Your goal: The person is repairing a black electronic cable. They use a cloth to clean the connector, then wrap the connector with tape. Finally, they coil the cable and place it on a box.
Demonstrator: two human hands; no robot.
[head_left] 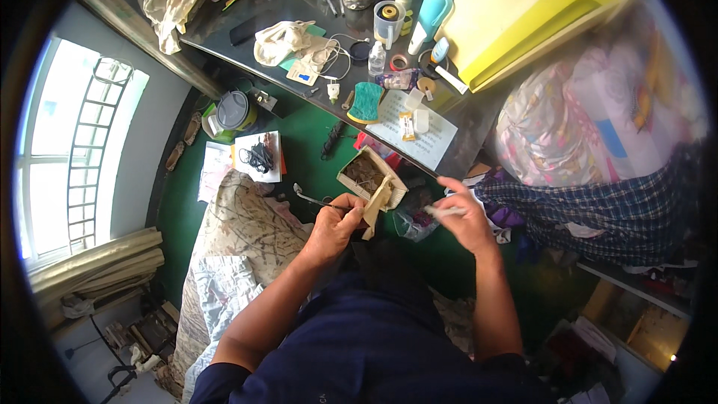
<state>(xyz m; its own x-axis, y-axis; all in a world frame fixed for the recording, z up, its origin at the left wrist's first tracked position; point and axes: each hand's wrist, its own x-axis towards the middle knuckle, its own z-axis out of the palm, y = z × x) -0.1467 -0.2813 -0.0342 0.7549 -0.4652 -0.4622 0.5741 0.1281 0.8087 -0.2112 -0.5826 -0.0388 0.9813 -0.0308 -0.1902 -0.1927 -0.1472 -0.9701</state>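
Observation:
My left hand (336, 229) is closed, thumb and fingers pinching a thin dark stick (314, 200) with a pale tip that points away to the left. Just beyond that hand sits a small open cardboard box (401, 196) with brownish contents too blurred to name. Its tan flap (376, 206) hangs toward me, right beside my left fingers. My right hand (470, 218) is raised to the right of the box, fingers curled round a short whitish stick-like piece (446, 212). A clear plastic bag (413, 223) lies below, between the box and my right hand.
A dark desk (299, 88) runs across the far side, crowded with bottles, a green sponge (365, 102), a paper sheet (441, 138) and a yellow-and-white panel (531, 15). Patterned cloth (239, 228) covers the left. Bundled bedding (553, 120) is piled right. A lidded bucket (234, 111) stands near the window.

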